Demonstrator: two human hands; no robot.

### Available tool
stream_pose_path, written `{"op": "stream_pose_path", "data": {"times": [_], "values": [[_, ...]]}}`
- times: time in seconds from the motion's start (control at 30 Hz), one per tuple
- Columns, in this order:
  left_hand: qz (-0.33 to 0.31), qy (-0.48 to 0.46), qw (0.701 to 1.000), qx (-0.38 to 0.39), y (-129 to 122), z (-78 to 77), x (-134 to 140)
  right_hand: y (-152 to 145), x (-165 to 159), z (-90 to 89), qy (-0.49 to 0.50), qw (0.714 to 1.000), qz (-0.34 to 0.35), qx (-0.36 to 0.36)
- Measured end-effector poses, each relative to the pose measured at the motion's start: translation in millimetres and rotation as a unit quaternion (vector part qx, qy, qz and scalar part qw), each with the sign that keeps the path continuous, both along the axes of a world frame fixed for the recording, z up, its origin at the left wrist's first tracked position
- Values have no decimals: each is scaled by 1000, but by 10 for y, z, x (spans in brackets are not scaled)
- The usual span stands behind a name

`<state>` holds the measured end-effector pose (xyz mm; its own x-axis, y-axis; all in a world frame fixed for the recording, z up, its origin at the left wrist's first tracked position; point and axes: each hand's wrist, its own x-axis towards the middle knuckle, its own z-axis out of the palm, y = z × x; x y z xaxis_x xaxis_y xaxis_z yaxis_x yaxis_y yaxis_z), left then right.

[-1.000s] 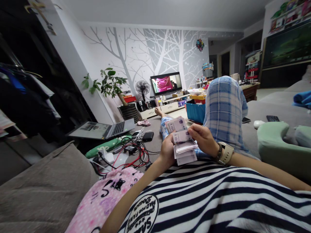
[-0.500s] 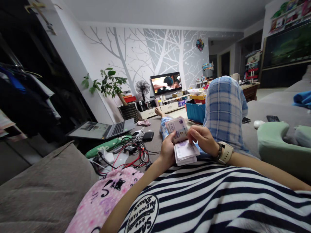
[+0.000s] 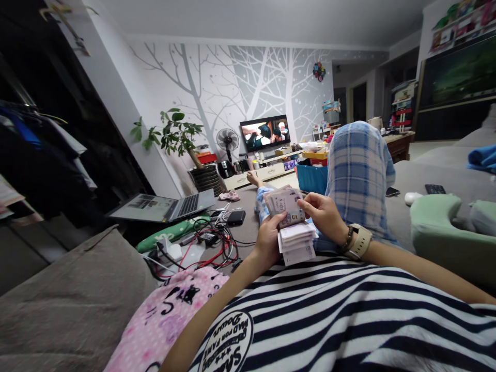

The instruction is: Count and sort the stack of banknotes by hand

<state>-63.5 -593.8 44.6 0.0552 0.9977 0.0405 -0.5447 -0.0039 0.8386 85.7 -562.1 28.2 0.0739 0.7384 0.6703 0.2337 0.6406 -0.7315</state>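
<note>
A stack of banknotes (image 3: 284, 200), the front one marked with a 5, is folded over in my left hand (image 3: 268, 235). The thumb lies across its front and the fingers are behind, mostly hidden. Below the thumb, more notes (image 3: 297, 240) hang down with their pale faces up, in uneven layers toward my striped shirt. My right hand (image 3: 320, 211) pinches the right edge of the front note between thumb and forefinger, the other fingers curled. A watch with a pale strap (image 3: 361, 243) and a dark bracelet are on the right wrist.
To the left lie an open laptop (image 3: 166, 206), tangled cables (image 3: 217, 237), a black box-shaped device (image 3: 236, 218) and a pink blanket (image 3: 178, 315). My raised knee in blue plaid (image 3: 356, 160) stands beyond the right hand. A green neck pillow (image 3: 434, 222) and white mouse (image 3: 414, 198) lie on the right.
My right hand has moved up slightly, from the lower notes to the edge of the front note. The hanging notes now spread lower in more layers.
</note>
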Motion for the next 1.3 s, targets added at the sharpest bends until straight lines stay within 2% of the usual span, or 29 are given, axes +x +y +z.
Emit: {"op": "stream_pose_path", "data": {"times": [0.33, 0.6, 0.73, 0.9, 1.03, 1.3], "values": [[-1, 27, 1000, -12, 17, -10, -23, 27, -15, 2, 5, 1000, -10, 14], [-15, -10, 999, -45, 21, 66, 25, -65, -24, 20, -7, 998, -24, 50], [-32, -9, 998, -46, 21, 70, 18, -60, -22, -17, -11, 998, 4, 60], [-9, 6, 1000, -24, 21, 64, 11, -33, -32, -55, -2, 997, 57, 54], [-9, 5, 1000, -20, 4, 60, 23, -33, -35, -41, 4, 997, 68, 45], [-97, -8, 995, -10, -12, 28, 34, -25, -33, 12, 14, 995, 96, 22]]}}
